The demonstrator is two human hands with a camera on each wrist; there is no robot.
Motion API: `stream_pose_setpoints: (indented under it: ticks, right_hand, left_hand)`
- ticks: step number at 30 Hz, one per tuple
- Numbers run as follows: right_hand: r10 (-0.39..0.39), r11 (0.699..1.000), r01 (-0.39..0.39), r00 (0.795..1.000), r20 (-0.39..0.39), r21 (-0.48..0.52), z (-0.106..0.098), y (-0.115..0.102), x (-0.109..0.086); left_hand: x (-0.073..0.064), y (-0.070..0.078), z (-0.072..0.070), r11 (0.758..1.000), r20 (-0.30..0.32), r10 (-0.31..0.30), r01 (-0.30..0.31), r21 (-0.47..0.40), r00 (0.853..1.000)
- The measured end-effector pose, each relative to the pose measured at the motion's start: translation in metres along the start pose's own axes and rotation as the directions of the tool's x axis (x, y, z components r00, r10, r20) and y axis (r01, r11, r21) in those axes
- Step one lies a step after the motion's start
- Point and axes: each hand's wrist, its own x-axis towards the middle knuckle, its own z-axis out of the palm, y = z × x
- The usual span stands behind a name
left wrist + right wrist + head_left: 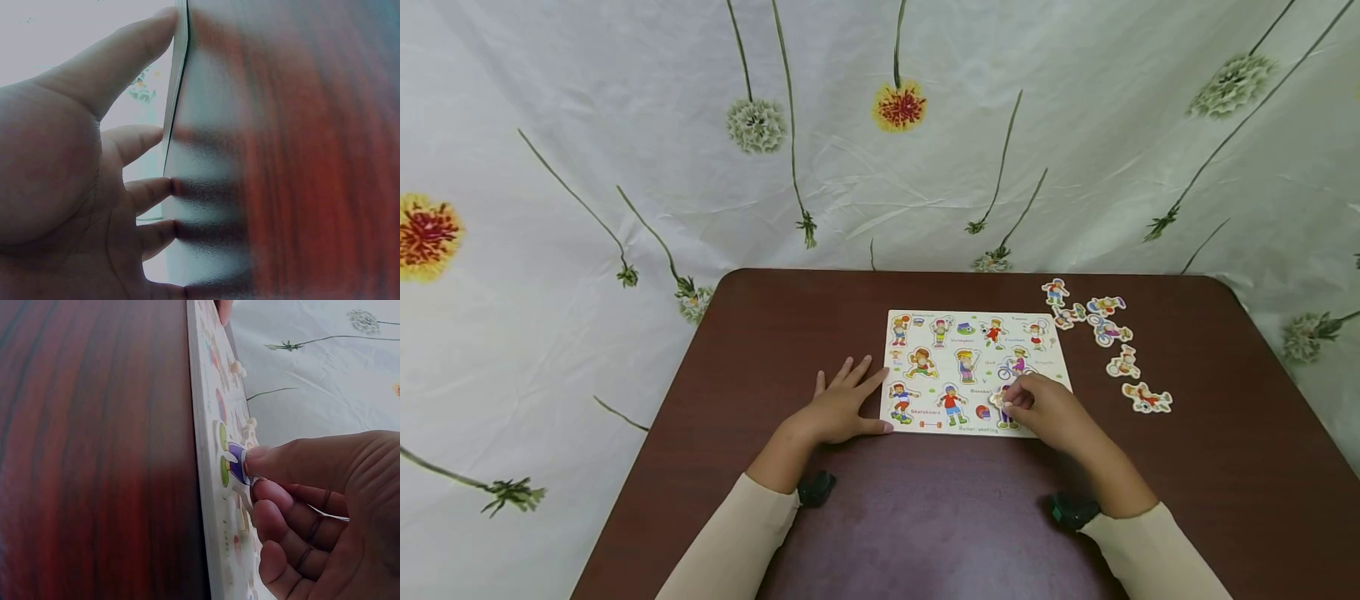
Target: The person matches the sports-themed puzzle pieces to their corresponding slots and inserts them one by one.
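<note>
A white wooden puzzle board (pixel 955 321) with printed sports figures lies on the table. My left hand (pixel 842 407) is spread flat at the board's left edge, thumb and fingertips against it. In the left wrist view its thumb meets the board's rim (pixel 177 75). Over the lower right corner of the board, my right hand (pixel 1051 412) pinches a puzzle piece between thumb and forefinger. The puzzle piece (pixel 236 464) shows purple trousers and green shoes; my fingers cover its upper part. Whether it sits fully in its recess, I cannot tell.
Several loose figure pieces (pixel 1147 398) lie on the dark brown table (pixel 760 350) to the right of the board, running up to its far right corner. Small wooden knobs (pixel 237 369) stand up from the board. A floral cloth (pixel 850 167) hangs behind the table.
</note>
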Motion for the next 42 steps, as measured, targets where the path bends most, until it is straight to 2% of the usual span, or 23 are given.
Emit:
stream_pose_setpoints:
  ticks: [8, 19, 34, 42]
  right_hand:
    - [0.017, 1.000, -0.017, 0.999, 0.032, -0.016, 0.001, 0.004, 0.001]
    - [-0.014, 1.000, 0.015, 0.999, 0.048, -0.006, 0.004, 0.005, 0.006]
    - [0.000, 1.000, 0.000, 0.999, 0.048, 0.004, 0.003, 0.008, 0.005]
    - [0.039, 0.994, -0.044, 0.998, 0.058, 0.098, -0.001, 0.012, 0.006]
  left_hand:
    - [0.001, 0.001, 0.001, 1.000, 0.002, 0.006, -0.006, 0.004, 1.000]
    - [0.001, -0.003, -0.001, 1.000, 0.001, -0.015, 0.015, 0.008, 1.000]
    - [0.000, -0.001, 0.000, 1.000, -0.002, 0.005, -0.005, 0.007, 1.000]
    - [0.000, 0.000, 0.000, 1.000, -0.004, 0.005, -0.005, 0.004, 1.000]
